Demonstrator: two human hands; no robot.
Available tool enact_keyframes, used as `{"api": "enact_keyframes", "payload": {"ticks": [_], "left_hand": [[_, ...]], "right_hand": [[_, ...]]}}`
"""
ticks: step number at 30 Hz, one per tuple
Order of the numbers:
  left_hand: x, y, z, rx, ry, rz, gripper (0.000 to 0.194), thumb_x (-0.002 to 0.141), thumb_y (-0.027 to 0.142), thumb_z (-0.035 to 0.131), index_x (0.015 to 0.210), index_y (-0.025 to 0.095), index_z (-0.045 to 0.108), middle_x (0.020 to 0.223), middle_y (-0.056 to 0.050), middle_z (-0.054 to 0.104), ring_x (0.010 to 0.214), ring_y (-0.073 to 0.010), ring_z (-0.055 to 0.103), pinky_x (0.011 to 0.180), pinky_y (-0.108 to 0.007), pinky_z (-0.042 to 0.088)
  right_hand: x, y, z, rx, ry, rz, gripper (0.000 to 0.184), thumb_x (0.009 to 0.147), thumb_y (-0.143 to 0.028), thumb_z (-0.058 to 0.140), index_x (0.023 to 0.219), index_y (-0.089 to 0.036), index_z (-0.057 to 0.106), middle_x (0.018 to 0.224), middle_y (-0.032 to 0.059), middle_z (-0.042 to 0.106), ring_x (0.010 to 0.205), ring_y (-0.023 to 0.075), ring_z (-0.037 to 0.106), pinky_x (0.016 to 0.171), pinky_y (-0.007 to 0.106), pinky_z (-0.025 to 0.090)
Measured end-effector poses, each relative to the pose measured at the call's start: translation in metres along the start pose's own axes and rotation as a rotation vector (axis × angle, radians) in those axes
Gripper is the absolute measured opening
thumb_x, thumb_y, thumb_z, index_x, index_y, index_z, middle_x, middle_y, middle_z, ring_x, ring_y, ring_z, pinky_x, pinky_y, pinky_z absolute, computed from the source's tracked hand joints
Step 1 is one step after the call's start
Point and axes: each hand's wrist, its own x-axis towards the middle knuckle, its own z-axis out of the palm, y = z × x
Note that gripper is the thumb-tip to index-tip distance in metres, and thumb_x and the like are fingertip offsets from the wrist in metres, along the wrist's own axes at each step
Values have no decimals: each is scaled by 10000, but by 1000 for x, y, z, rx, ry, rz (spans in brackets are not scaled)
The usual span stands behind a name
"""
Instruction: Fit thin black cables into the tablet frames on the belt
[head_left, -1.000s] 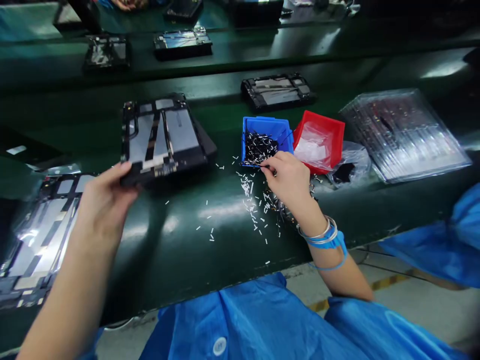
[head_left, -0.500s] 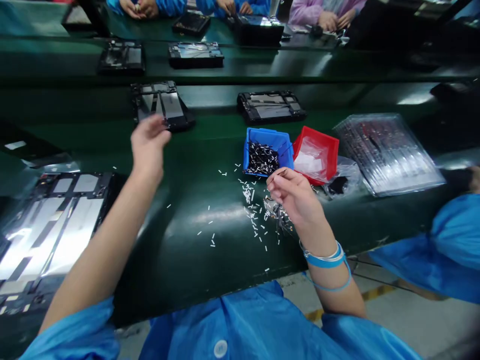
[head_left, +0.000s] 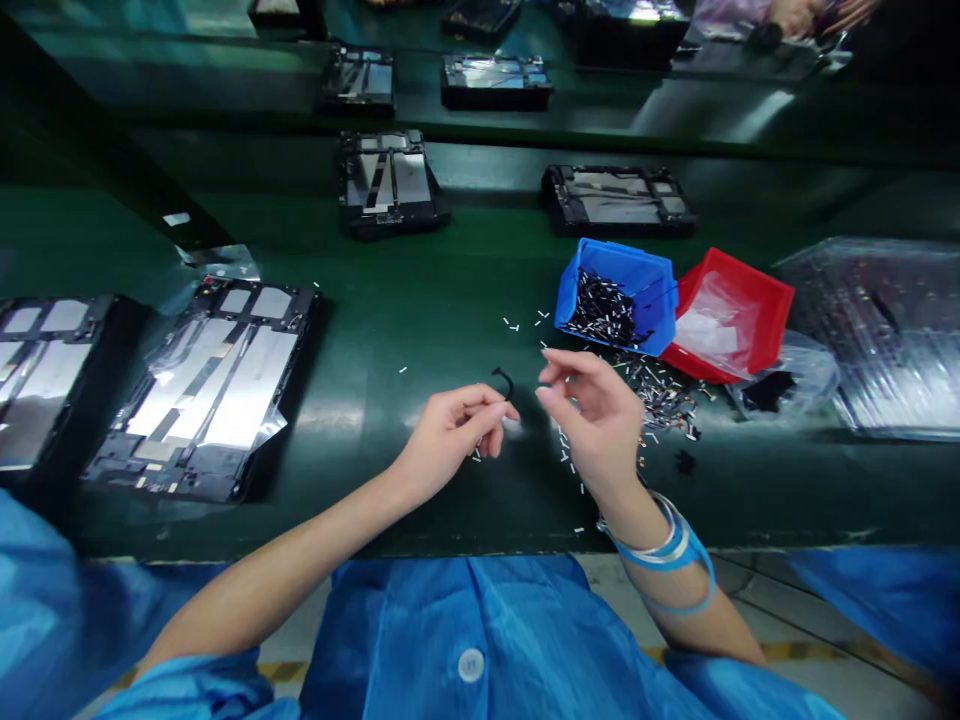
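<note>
The left grip (head_left: 454,435) pinches a small curved black clip (head_left: 503,382) at its fingertips, just beside the half-open, empty right grip (head_left: 592,415). Both hover over the green table (head_left: 420,350), near a blue bin (head_left: 637,275) of black clips (head_left: 600,310).

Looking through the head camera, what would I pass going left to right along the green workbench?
Silver-lined black device frame, plastic-covered device frame, left hand, blue bin, red bin, clear plastic trays.
</note>
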Motion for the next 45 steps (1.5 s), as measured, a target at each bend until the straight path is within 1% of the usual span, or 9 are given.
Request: {"api": "enact_keyframes", "payload": {"ticks": [3,5,11,13,18,22,30,38,45], "left_hand": [[2,0,-3,75,42,11,241,873,355,573,820,136,659,527,20,567,478,-81,479,475,-203,346],[1,1,-4,111,37,21,225,881,317,556,845,130,677,552,9,589,497,-85,505,477,-200,369],[1,0,-8,-11,-176,-50,362,910,294,510,1218,119,588,916,-107,712,741,-175,685,487,-212,481],[2,-3,-9,-49,-167,-88,387,916,279,506,1264,113,540,967,-127,709,759,-188,702,501,-224,509],[5,-7,-9,-48,-88,-113,258,904,245,531,1126,119,566,864,-93,710,782,-197,711,545,-233,540],[7,-5,-10,90,-42,-94,165,884,257,549,888,128,653,774,-64,691,732,-175,693,542,-225,536],[3,-1,-9,429,-15,12,251,867,140,500,836,183,745,653,-15,677,581,-114,621,483,-187,435],[6,1,-13,75,27,-169,359,877,235,533,1195,83,599,864,-121,733,636,-170,698,451,-209,481],[8,-8,-13,38,-8,-143,464,858,193,550,1302,76,486,768,-57,693,683,-174,685,479,-215,517]], "right_hand": [[-5,-4,3,-390,45,-387,153,816,-148,667,915,-256,713,760,7,668,664,130,571,595,287,475],[-6,-4,5,-541,-18,-497,159,835,-140,646,916,-255,721,756,18,690,658,141,583,588,298,483],[-3,1,1,-626,-61,-414,167,888,-160,585,950,-247,713,847,41,720,747,164,648,659,337,529],[-3,1,-1,-626,-42,-426,162,878,-148,598,957,-238,707,862,50,718,758,165,646,664,336,526],[-6,3,2,-648,-81,-541,153,863,-141,609,933,-233,709,833,45,721,704,151,591,592,294,499],[-7,7,6,-666,-146,-491,137,881,-166,587,880,-223,711,802,39,722,709,158,585,597,296,493],[-4,0,2,-549,-187,-362,167,873,-144,567,739,-202,648,727,27,707,667,139,612,616,283,511],[-1,3,-5,-788,13,-424,157,854,-67,561,847,-191,656,765,48,724,700,163,639,638,294,526],[-7,2,11,-718,-149,-577,130,876,-100,572,856,-166,682,812,59,729,717,157,588,592,274,511]]}}
